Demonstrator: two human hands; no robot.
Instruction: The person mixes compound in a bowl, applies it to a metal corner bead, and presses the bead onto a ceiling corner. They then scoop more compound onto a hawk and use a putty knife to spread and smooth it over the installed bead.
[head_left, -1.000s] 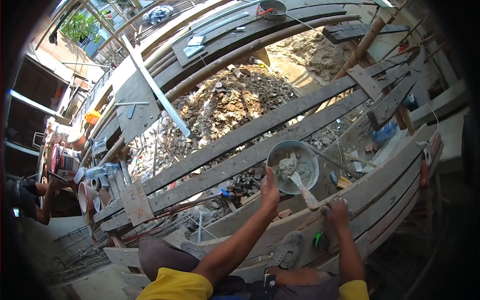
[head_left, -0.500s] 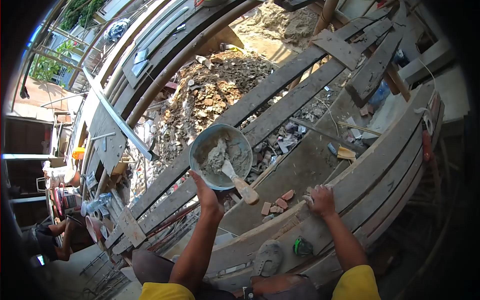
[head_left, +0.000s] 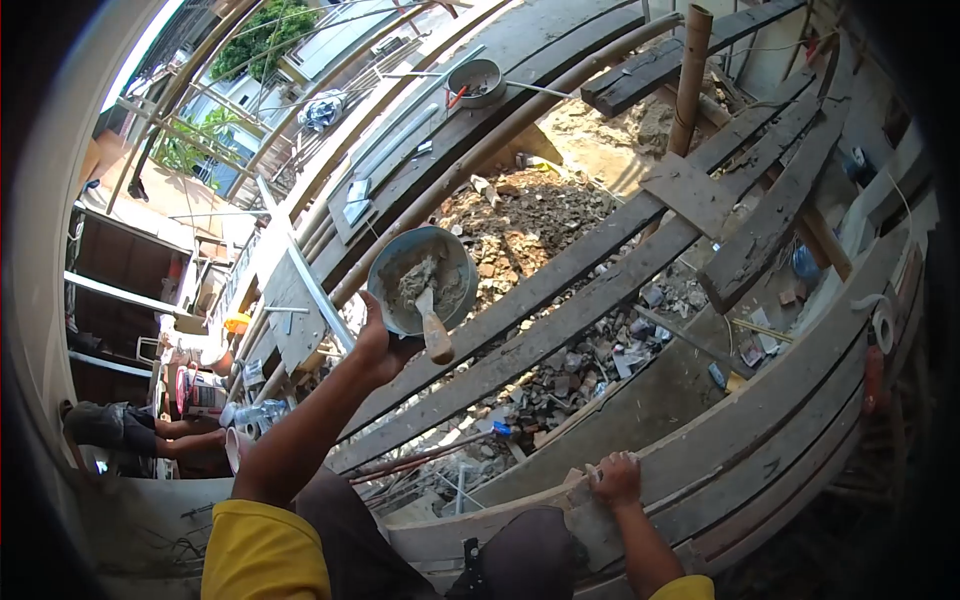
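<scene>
My left hand [head_left: 376, 348] supports a round bowl [head_left: 463, 274] from beneath and the side, holding it out over the planks. Grey wet mortar [head_left: 408, 284] lies inside. A trowel with a wooden handle [head_left: 436, 340] stands in the mortar, its handle resting over the near rim and its blade mostly buried. My right hand [head_left: 616, 478] is closed over the upper edge of a long wooden plank [head_left: 735, 405] at lower right. The fingers under the bowl are partly hidden.
Two scaffold planks [head_left: 540, 345] run diagonally above rubble [head_left: 600, 370]. A bamboo pole [head_left: 690, 80] rises at upper right. Another bowl [head_left: 476, 84] stands on the boards at the top. At far left, a person [head_left: 125, 430] is partly visible. Metal channels lie near the left planks.
My left hand has carried the bowl left and slightly up. My right hand has shifted down and slightly left along the plank. The view has turned, bringing the second bowl fully into sight.
</scene>
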